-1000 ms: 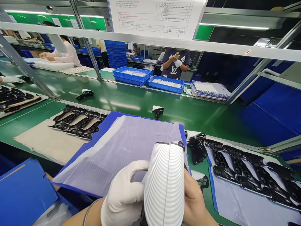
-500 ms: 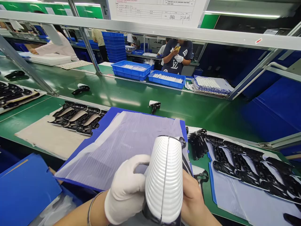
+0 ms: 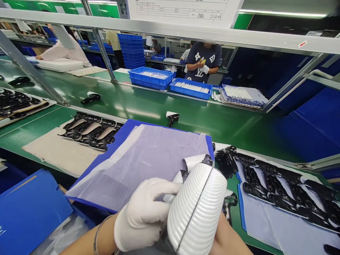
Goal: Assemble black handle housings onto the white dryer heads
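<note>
Green work bench (image 3: pixel 148 106) runs across the whole view, with a long metal rail (image 3: pixel 170 30) above it and a paper chart (image 3: pixel 183 9) cut off by the top edge. Far across the bench, a person in a dark T-shirt (image 3: pixel 203 60) holds a small yellow thing, and blue crates (image 3: pixel 150 78) sit nearby. On the near side lies a blue folder (image 3: pixel 124 127) with a pale purple sheet (image 3: pixel 148 156) on top. Black parts (image 3: pixel 281 187) lie in rows on a sheet to the right, and more black parts (image 3: pixel 91 132) lie on a tan sheet to the left. Over the purple sheet, a big white ribbed shell (image 3: pixel 196 209) is held in both hands, and the bottom of the view cuts off its lower end. The left hand (image 3: pixel 146 212) wears a white glove, and its fingers (image 3: pixel 156 186) lie pressed together against the side of the shell. The right hand (image 3: pixel 228 241) is bare and mostly hidden by the shell, so I cannot tell how its fingers sit. A smaller white ribbed piece (image 3: pixel 193 162) with a black end shows just past the shell, partly hidden, and I cannot tell if the two touch.
</note>
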Demonstrator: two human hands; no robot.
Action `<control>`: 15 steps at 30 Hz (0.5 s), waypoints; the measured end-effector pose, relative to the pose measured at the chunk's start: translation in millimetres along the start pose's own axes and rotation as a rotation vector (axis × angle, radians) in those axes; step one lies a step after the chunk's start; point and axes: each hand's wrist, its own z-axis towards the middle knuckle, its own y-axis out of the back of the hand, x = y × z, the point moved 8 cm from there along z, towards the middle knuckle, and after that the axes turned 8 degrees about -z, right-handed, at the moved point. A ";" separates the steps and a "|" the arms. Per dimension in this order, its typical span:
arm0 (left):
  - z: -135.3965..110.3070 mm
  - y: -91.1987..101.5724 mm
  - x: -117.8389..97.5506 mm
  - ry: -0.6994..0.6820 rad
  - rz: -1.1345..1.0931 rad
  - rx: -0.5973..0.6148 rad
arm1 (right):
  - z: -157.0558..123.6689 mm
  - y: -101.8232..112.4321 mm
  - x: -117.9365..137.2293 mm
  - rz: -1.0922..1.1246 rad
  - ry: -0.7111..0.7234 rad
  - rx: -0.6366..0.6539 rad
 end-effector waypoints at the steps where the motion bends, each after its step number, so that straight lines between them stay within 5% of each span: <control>1: -2.1 3.8 -6.4 -0.096 0.063 0.025 | -3.5 -0.5 -3.5 -0.002 -0.022 0.011; 4: -8.5 18.1 -14.4 -0.190 0.173 -0.026 | -5.7 -4.7 -5.9 -0.077 -0.038 0.034; 11: 1.4 -4.5 -2.7 0.123 0.251 0.090 | 7.9 -21.9 -3.5 -0.310 -0.125 0.133; 15: 4.5 15.1 17.6 0.231 -0.057 -0.074 | -20.4 -6.3 -32.0 -0.073 -0.360 0.262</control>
